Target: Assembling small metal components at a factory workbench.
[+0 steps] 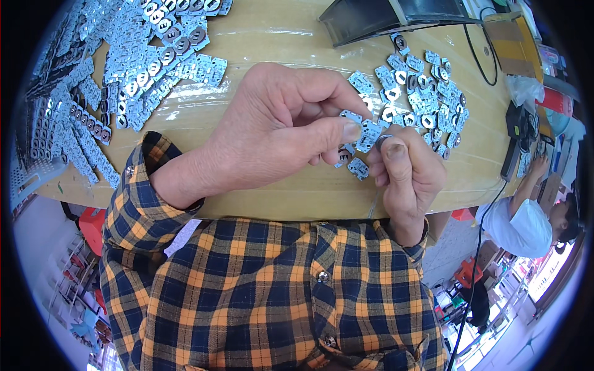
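Observation:
Between thumb and fingers, my left hand (278, 123) pinches a short strip of small light-blue circuit boards (369, 132). My right hand (408, 164) is closed at the strip's right end, thumb on top, where a round metallic edge shows; its fingers hide most of that end. Just beneath the hands lie a loose circuit board (357, 168) and one with a round metal part (344, 156), partly covered by my left fingers. Beyond my right hand spreads a loose pile of small separate boards (427, 102), several with round metal parts.
Long unseparated board strips (154, 68) are heaped at the left of the yellowish table (266, 201). A dark bin (396, 18) stands at the back. A black cable (486, 229) runs down the right side. Farther right sits another person (520, 226) in a light shirt.

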A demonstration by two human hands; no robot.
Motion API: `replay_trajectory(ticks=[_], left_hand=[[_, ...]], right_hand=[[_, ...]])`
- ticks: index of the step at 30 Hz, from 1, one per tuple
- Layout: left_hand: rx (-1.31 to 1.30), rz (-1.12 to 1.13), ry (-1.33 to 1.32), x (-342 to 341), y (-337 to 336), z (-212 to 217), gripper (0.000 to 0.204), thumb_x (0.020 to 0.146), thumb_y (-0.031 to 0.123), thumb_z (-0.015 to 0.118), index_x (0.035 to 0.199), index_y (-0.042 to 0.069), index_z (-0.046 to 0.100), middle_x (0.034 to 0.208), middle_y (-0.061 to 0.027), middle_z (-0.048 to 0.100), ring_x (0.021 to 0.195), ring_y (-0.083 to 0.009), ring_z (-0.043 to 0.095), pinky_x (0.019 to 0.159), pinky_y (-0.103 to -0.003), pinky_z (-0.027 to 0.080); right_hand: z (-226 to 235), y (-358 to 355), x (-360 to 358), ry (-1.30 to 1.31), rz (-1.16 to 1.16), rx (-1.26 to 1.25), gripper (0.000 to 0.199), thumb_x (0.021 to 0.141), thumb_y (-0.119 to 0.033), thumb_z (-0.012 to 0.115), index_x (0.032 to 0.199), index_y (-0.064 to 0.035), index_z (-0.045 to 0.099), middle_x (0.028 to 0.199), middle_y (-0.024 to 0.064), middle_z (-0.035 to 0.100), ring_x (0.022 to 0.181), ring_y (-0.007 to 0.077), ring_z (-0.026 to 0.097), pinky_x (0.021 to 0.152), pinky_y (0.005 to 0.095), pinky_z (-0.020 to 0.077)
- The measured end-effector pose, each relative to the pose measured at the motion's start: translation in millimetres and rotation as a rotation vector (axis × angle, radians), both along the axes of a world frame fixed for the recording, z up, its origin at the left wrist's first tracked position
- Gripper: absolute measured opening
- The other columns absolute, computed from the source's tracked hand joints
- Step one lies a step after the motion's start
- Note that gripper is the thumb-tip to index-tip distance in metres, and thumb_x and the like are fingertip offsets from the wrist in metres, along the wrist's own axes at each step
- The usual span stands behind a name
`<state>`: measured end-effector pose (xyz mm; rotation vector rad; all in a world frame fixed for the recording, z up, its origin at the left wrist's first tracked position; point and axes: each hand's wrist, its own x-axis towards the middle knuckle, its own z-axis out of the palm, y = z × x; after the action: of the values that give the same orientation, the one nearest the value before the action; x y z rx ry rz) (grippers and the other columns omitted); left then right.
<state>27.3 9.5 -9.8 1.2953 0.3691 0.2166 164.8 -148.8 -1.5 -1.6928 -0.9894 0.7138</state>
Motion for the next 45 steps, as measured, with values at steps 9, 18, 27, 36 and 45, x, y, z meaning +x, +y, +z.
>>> replay_trajectory(ticks=[9, 18, 27, 36, 45], left_hand=[[-0.093, -0.054, -0.024, 1, -3, -2, 0.017, 0.091, 0.004, 0.065, 0.106, -0.004, 0.067, 0.085, -0.0074, 0.069, 0.065, -0.008, 0.065, 0.054, -0.018, 0.051], [-0.416, -0.088, -0.089, 6, -2, -2, 0.015, 0.091, 0.003, 0.064, 0.103, -0.006, 0.062, 0.083, -0.01, 0.067, 0.064, -0.0112, 0.067, 0.054, -0.021, 0.056], [0.053, 0.115, -0.256, 3, -13, -10, 0.016, 0.09, -0.008, 0.057, 0.106, -0.007, 0.062, 0.091, -0.0117, 0.064, 0.076, -0.0147, 0.068, 0.068, -0.025, 0.058], [0.402, 0.087, -0.19, 2, -10, -8, 0.023, 0.086, -0.016, 0.053, 0.106, -0.008, 0.062, 0.093, -0.0117, 0.062, 0.08, -0.0155, 0.068, 0.068, -0.024, 0.057], [0.516, 0.06, -0.275, 2, -1, -2, 0.018, 0.087, -0.013, 0.057, 0.102, -0.006, 0.063, 0.089, -0.0107, 0.064, 0.076, -0.0125, 0.066, 0.065, -0.023, 0.054]], right_hand=[[5, 1, 4, -0.096, 0.117, -0.011, 0.026, 0.098, -0.018, 0.057, 0.08, 0.0008, 0.061, 0.059, 0.004, 0.054, 0.049, 0.0125, 0.054, 0.047, 0.0266, 0.0403], [8, 1, -6, 0.721, -0.027, -0.043, 0.031, 0.1, -0.022, 0.054, 0.076, -0.0027, 0.056, 0.06, 0.001, 0.055, 0.043, 0.006, 0.044, 0.041, 0.0209, 0.032], [-5, 4, -8, 0.594, -0.133, 0.027, 0.032, 0.101, -0.024, 0.053, 0.077, -0.003, 0.056, 0.057, -0.0008, 0.052, 0.044, 0.0025, 0.04, 0.041, 0.0191, 0.029], [-8, 2, -4, 0.523, -0.093, 0.029, 0.029, 0.1, -0.022, 0.054, 0.079, -0.0025, 0.059, 0.057, -0.0016, 0.052, 0.046, 0.0016, 0.04, 0.042, 0.0186, 0.0291], [-5, 4, -8, 0.552, -0.129, 0.04, 0.025, 0.099, -0.019, 0.056, 0.081, -0.0016, 0.061, 0.058, -0.0021, 0.052, 0.046, 0.002, 0.041, 0.043, 0.0186, 0.0293]])
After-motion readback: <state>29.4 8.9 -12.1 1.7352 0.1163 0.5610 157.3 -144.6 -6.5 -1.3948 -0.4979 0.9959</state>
